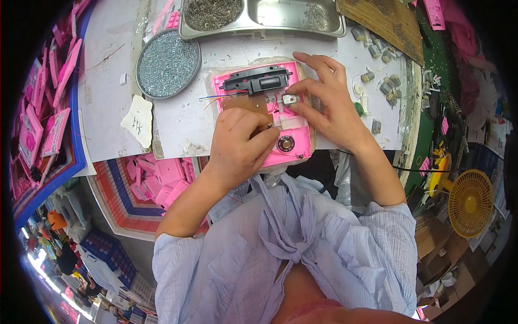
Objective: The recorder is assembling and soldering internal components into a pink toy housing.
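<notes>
A pink plastic housing (305,141) lies in front of me on the white table. It carries a long black plastic part (258,82), a brown circuit board (244,102) and a small round speaker (286,143). My left hand (237,140) is closed over the board's near side, thumb and forefinger pinched together; what they hold is hidden. My right hand (332,105) has its thumb and forefinger around a small silvery motor (291,99) at the housing's right side, its other fingers raised. Thin coloured wires (216,98) stick out to the left of the board.
A round tray (168,63) of small screws stands at the left. Metal trays (299,13) with small parts sit at the back. Several small motors (388,89) lie to the right. Pink housings (162,178) fill a striped box below the table edge. A yellow fan (470,203) stands at far right.
</notes>
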### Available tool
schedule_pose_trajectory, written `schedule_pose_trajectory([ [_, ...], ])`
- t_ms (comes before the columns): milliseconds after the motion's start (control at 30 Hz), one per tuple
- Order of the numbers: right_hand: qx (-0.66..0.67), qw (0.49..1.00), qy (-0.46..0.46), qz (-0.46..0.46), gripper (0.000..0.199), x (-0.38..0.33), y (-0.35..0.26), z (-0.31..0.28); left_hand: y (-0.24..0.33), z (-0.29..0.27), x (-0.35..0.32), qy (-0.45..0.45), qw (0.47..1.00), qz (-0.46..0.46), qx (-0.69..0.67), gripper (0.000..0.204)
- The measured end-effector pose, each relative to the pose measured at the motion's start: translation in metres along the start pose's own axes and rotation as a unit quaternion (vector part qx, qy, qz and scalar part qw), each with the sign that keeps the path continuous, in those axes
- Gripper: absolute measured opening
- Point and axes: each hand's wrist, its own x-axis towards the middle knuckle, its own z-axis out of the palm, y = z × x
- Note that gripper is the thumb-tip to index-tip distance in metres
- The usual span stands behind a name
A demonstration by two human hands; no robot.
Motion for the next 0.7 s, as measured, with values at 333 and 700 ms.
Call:
schedule_pose_trajectory([
  [333,0.019,0.997,-0.057,0.051,0.025,0.009,0.004,-0.006,-0.013,-0.029,0.009,0.09,0.99,-0.077,0.082,0.025],
  [700,-0.057,0.994,0.057,-0.071,0.02,0.021,-0.013,-0.018,-0.008,-0.022,-0.01,0.067,0.989,-0.067,0.111,0.019],
])
